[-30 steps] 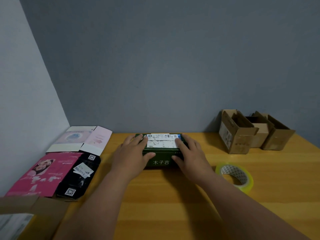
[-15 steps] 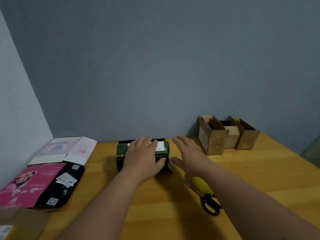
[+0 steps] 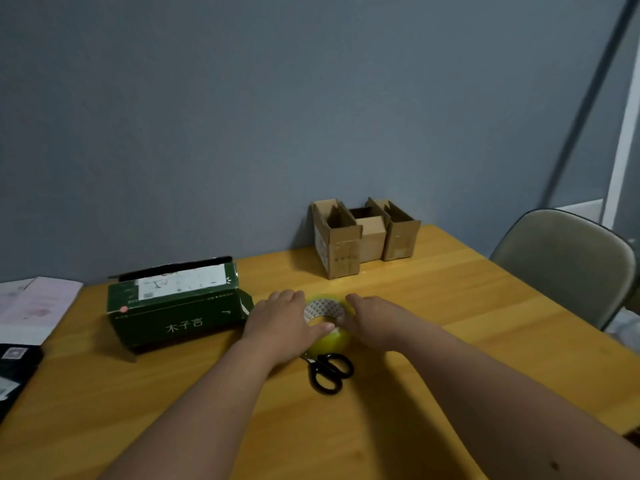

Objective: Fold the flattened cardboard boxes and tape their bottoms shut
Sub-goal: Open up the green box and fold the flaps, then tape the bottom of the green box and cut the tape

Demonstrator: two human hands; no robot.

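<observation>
A folded dark green box with a white label on top lies on the wooden table, left of centre, with no hand on it. To its right sits a yellowish tape roll. My left hand grips the roll from the left, thumb laid across its core. My right hand holds its right side with curled fingers. Black-handled scissors lie just in front of the roll, their blades hidden under it and my left hand.
Three folded brown boxes stand open-topped against the back wall. Flattened printed cartons and a black one lie at the table's left edge. A grey chair stands off the right corner.
Both hands have left the green box and moved right onto the tape roll. The view has swung right, so the box now sits to the left.
</observation>
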